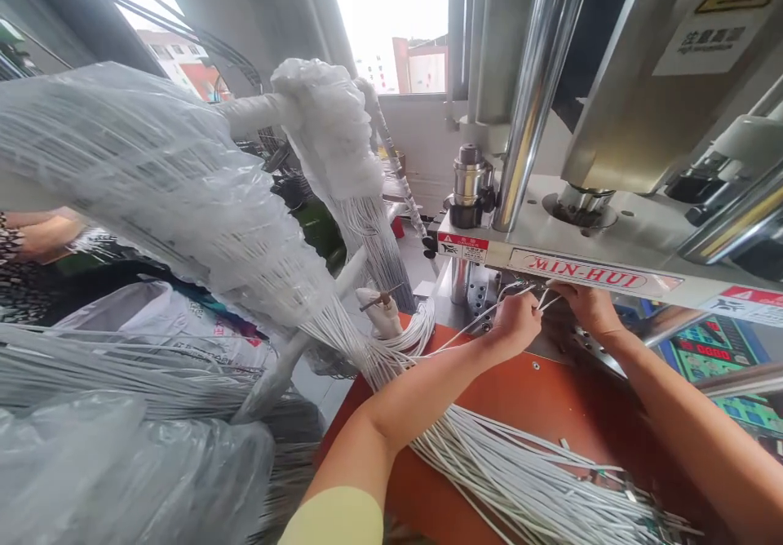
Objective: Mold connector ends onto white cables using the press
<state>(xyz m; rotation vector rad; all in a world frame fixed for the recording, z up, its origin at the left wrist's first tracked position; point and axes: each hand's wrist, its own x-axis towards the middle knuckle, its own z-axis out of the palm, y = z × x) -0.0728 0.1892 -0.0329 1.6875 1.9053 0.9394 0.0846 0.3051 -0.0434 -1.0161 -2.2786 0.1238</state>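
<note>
My left hand (pixel 517 325) is closed round thin white cables (pixel 483 317) at the front of the press. Close beside it, my right hand (pixel 590 308) pinches the cables near their ends, its fingertips partly hidden under the plate. Both hands are just below the machine's white front plate (pixel 587 272), which reads MIN-HUI. What lies deeper under the plate is in shadow. Beneath my forearms, a large bundle of white cables (pixel 532 471) spreads over the orange-red tabletop (pixel 519 390), with small connectors at the ends.
Plastic-wrapped cable bundles (pixel 214 194) hang on a wrapped rack at left. A steel column (pixel 544 80) and the press head (pixel 630 121) rise above my hands. A control panel (pixel 715 357) sits at right. Another person's arm (pixel 49 235) shows at far left.
</note>
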